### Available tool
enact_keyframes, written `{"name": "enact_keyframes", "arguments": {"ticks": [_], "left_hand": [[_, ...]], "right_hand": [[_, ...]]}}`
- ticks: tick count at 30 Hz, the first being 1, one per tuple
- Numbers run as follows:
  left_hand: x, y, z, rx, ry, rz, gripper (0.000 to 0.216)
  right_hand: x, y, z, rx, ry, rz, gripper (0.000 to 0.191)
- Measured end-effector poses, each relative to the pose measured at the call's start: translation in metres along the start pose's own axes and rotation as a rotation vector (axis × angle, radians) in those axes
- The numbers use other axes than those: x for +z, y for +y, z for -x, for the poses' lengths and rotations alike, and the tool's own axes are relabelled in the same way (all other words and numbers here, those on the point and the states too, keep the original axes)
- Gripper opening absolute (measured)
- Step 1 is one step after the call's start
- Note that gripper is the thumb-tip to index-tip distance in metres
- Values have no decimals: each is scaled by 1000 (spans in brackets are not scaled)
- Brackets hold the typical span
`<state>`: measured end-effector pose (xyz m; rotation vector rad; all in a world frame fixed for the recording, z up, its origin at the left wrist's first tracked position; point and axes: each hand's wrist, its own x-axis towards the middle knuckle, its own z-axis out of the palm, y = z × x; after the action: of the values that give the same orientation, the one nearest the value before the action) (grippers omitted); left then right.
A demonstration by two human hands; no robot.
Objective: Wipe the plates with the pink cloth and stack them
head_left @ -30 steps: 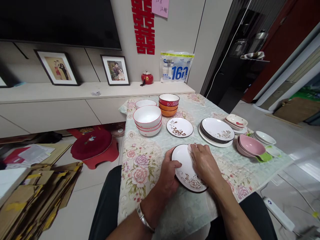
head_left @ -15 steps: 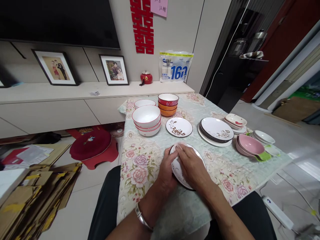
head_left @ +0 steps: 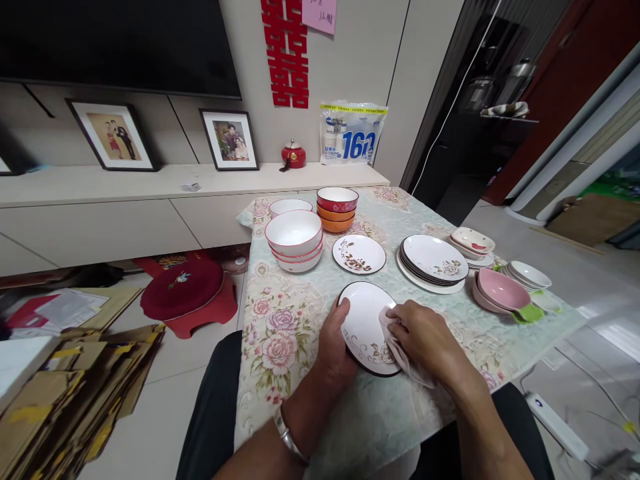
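Observation:
A white plate with a dark rim and brown flower print is tilted up above the near part of the table. My left hand grips its left edge, thumb on the face and the fingers hidden underneath. In my right hand is a thin pale cloth, bunched in the fingers and pressed on the plate's right side, its loose end hanging down. Just beyond lies a similar plate flat on the table. To the right of that is a stack of larger matching plates.
On the flowered tablecloth stand red-rimmed white bowls at left and red and orange bowls behind. Pink bowls and small white dishes sit at the right. A red stool and flattened cardboard are on the floor.
My right hand has moved right and toward me with the cloth, from the plate's upper left to its right edge. More of the plate's face shows. The left hand keeps its hold.

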<state>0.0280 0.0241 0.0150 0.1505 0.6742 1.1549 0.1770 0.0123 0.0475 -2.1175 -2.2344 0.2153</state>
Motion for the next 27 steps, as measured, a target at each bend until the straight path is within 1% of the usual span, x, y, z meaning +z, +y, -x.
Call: {"name": "enact_keyframes", "arguments": {"ticks": [1,3,4,5,7,9,10,12,15,17,19,21,22,23,25,27], "left_hand": [[1,0,0,-22,2,4,41],[2,0,1,-40,1,12,42],[2,-1,1,-39,-5,16,43],[2,-1,0,-38,-16,23,43],[1,0,-1,-52,-44,54,41],[0,2,-2,-88,-70,112,37],[0,3,-3,-108,-78,140,36],[-1,5,-3,-144,-93,180,39],[-1,7,-3,-197,-97,178,53],[1,8,-3,-216,-75,156,59],[2,8,-2,-213,-46,127,61],[4,8,-2,-205,-44,98,62],[5,7,-2,-206,-48,84,61],[5,7,-2,-206,-49,73,60],[6,7,-2,-206,-48,57,57],[6,7,-2,-202,-49,52,55]], "right_hand": [[1,-1,-2,29,29,-29,19],[9,-6,-8,103,128,-64,24],[14,-10,-11,113,188,-80,26],[20,-14,-15,88,251,-106,28],[31,-23,-19,-61,367,-198,33],[37,-30,-19,-265,428,-315,39],[38,-33,-18,-348,423,-375,40],[35,-35,-14,-465,346,-497,37],[20,-31,-7,-592,138,-652,26],[9,-23,-3,-626,-12,-700,21],[2,-10,0,-593,-135,-709,23],[0,4,0,-502,-176,-675,29],[2,11,-1,-437,-153,-644,30],[5,16,-3,-363,-102,-606,30],[14,20,-10,-223,47,-523,28],[25,15,-17,-136,199,-441,27]]}}
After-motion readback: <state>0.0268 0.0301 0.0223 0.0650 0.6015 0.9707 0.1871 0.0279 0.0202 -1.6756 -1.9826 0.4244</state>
